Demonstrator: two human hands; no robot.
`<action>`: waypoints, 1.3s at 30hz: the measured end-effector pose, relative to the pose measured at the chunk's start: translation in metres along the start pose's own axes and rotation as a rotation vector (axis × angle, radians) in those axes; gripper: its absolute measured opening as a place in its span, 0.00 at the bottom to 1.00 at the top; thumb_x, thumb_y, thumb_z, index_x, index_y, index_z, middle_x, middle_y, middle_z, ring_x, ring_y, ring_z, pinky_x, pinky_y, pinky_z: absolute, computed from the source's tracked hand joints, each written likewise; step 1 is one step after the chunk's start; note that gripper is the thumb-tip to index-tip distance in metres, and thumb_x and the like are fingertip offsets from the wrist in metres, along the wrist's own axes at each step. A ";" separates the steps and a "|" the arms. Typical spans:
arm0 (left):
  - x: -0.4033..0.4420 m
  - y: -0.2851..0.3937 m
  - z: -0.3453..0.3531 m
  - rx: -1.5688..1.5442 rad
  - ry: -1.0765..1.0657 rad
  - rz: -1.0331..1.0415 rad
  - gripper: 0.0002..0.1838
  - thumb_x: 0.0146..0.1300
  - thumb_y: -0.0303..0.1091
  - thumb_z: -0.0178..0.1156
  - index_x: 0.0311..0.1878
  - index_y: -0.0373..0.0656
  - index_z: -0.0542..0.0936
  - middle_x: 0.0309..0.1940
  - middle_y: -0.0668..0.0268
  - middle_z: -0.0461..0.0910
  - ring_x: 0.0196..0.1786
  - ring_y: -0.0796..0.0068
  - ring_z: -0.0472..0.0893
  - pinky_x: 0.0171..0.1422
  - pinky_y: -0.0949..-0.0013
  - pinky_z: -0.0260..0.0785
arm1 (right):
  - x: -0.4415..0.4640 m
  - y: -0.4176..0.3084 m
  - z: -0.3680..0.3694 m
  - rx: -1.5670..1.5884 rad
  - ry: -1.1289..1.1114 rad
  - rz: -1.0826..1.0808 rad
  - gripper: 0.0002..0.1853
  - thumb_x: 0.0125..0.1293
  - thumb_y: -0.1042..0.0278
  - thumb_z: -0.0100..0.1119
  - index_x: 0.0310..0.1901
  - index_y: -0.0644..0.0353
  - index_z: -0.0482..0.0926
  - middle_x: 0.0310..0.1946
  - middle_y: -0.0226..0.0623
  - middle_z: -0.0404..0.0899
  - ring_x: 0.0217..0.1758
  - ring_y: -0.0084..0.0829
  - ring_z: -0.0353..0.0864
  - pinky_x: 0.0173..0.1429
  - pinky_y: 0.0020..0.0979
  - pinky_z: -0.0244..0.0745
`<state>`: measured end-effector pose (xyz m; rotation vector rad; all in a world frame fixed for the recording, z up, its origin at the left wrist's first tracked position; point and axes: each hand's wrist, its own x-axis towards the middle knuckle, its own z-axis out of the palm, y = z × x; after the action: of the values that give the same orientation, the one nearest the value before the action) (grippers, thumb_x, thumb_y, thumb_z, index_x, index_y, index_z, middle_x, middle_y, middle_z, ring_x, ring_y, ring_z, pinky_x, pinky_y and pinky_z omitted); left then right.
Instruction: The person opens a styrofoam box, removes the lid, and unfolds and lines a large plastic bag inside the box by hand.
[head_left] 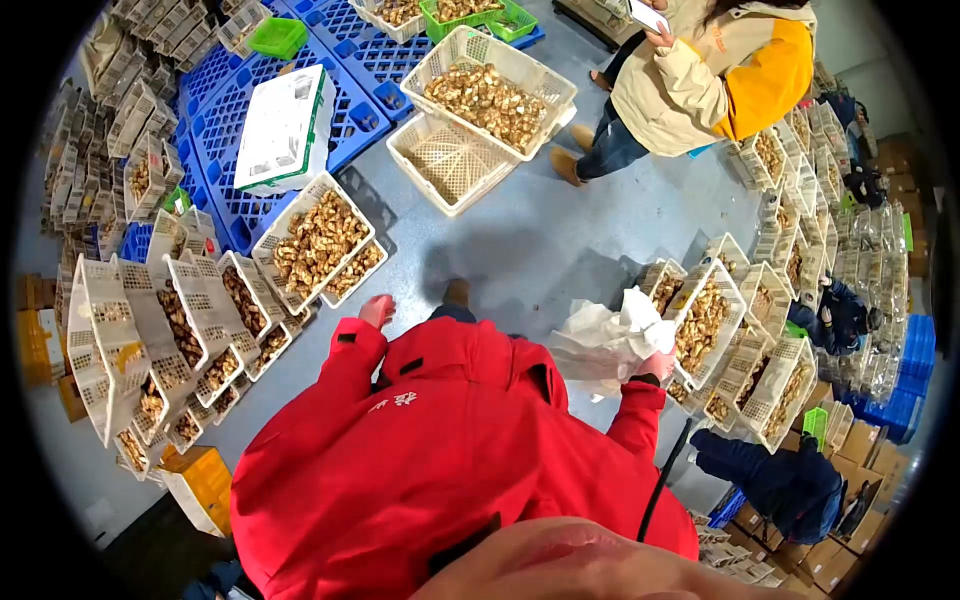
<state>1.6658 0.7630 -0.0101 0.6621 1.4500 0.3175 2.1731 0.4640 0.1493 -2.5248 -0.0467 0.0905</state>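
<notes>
My left hand [377,310] hangs beside my red jacket, near a white slatted crate [262,250] full of brown and pale knobbly pieces [322,243], perhaps mushrooms or bulbs. Nothing shows in it, but its fingers are too small to read. On the other side, my right hand [657,367] grips a crumpled, thin white plastic sheet [610,335] that spreads out toward my feet. Right beside that hand stands another white crate [738,312], tilted in view and filled with the same brown pieces [702,322].
Ahead, a filled crate [555,95] rests partly over another crate [425,185]. A white foam box [285,130] sits on blue pallets [345,60]. A person in a beige and yellow jacket [665,100] holds a phone [648,15]. Crate stacks [100,340] line both sides.
</notes>
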 end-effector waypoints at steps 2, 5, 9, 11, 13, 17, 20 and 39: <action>0.045 0.041 0.011 -0.282 -0.251 0.059 0.14 0.54 0.46 0.53 0.38 0.47 0.74 0.35 0.66 0.76 0.34 0.73 0.76 0.28 0.71 0.66 | 0.004 -0.037 0.004 0.131 -0.042 0.016 0.27 0.43 0.58 0.63 0.47 0.60 0.71 0.36 0.42 0.77 0.38 0.37 0.77 0.42 0.33 0.69; 0.085 0.081 0.040 -0.300 -0.266 0.139 0.12 0.55 0.42 0.54 0.39 0.46 0.74 0.35 0.65 0.76 0.33 0.74 0.75 0.27 0.74 0.65 | 0.033 -0.032 0.043 0.085 -0.087 -0.067 0.25 0.44 0.58 0.62 0.45 0.60 0.72 0.35 0.42 0.78 0.38 0.37 0.77 0.42 0.34 0.69; 0.092 0.119 0.064 -0.402 -0.357 0.116 0.15 0.56 0.41 0.54 0.44 0.45 0.73 0.35 0.64 0.76 0.32 0.75 0.75 0.30 0.76 0.66 | 0.074 -0.057 0.075 -0.021 -0.092 -0.090 0.27 0.43 0.56 0.63 0.45 0.62 0.72 0.36 0.44 0.77 0.39 0.39 0.76 0.43 0.35 0.68; 0.075 0.107 0.073 -0.278 -0.191 0.087 0.18 0.56 0.45 0.54 0.46 0.45 0.71 0.36 0.64 0.77 0.34 0.74 0.77 0.32 0.73 0.68 | 0.103 -0.054 0.090 0.065 -0.160 -0.104 0.26 0.43 0.56 0.62 0.44 0.62 0.73 0.36 0.45 0.77 0.38 0.40 0.76 0.43 0.34 0.68; 0.078 0.082 0.070 -0.109 -0.019 -0.068 0.16 0.56 0.46 0.52 0.42 0.47 0.72 0.33 0.68 0.76 0.29 0.76 0.75 0.30 0.74 0.66 | 0.139 -0.058 0.111 0.017 -0.139 -0.032 0.23 0.44 0.58 0.61 0.42 0.62 0.73 0.34 0.46 0.77 0.37 0.43 0.76 0.42 0.35 0.68; 0.076 0.043 0.047 0.312 -0.322 0.046 0.07 0.51 0.41 0.48 0.26 0.50 0.65 0.23 0.68 0.63 0.30 0.69 0.66 0.25 0.65 0.59 | 0.174 -0.087 0.139 -0.045 -0.160 -0.107 0.23 0.44 0.57 0.62 0.41 0.62 0.74 0.33 0.44 0.78 0.37 0.41 0.76 0.42 0.34 0.68; 0.062 0.057 0.063 0.308 -0.346 0.136 0.08 0.54 0.42 0.45 0.26 0.50 0.63 0.24 0.68 0.64 0.29 0.69 0.67 0.23 0.64 0.57 | 0.199 -0.119 0.146 -0.081 -0.171 -0.092 0.22 0.45 0.58 0.60 0.41 0.63 0.74 0.35 0.43 0.78 0.38 0.39 0.76 0.43 0.34 0.68; 0.131 0.199 0.169 -0.149 -0.045 -0.134 0.17 0.54 0.47 0.55 0.43 0.48 0.71 0.36 0.69 0.75 0.35 0.75 0.75 0.35 0.70 0.68 | 0.230 -0.154 0.159 0.004 -0.185 -0.058 0.25 0.47 0.62 0.60 0.48 0.62 0.71 0.41 0.42 0.76 0.43 0.34 0.75 0.47 0.30 0.67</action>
<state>1.8841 0.9572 -0.0005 0.4472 1.4051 0.3007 2.3880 0.6935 0.0967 -2.5021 -0.1931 0.3007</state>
